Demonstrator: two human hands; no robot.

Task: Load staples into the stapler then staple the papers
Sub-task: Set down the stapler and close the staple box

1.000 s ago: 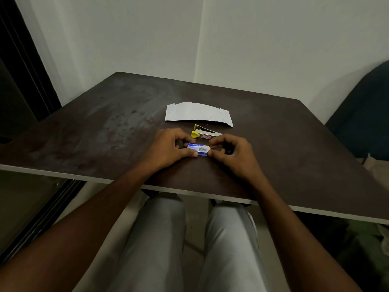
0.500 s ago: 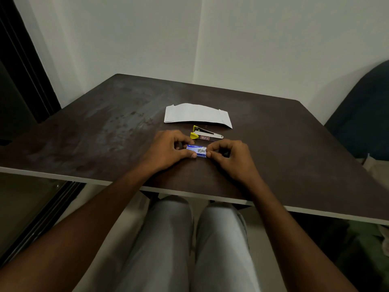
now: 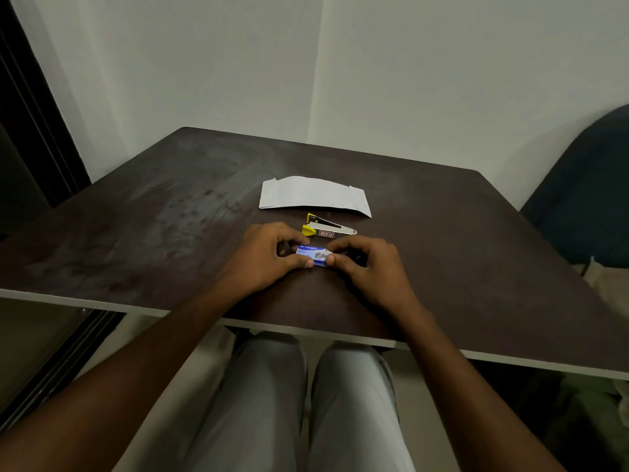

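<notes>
Near the table's [image 3: 442, 267] front edge, the left hand [image 3: 262, 264] and right hand [image 3: 369, 270] pinch the small blue staple box [image 3: 313, 256] by its ends, covering them, with the open yellow stapler [image 3: 326, 228] just beyond and the folded papers [image 3: 315, 197] farther toward the back edge.

Looking forward and down from head height, sitting close over the near edge of the table [image 3: 177, 212], facing the wall corner at 12 o'clock; lap filling 6 o'clock.

Bare forearms, no sleeves; light grey trousers [image 3: 299, 403] cover both legs.
</notes>
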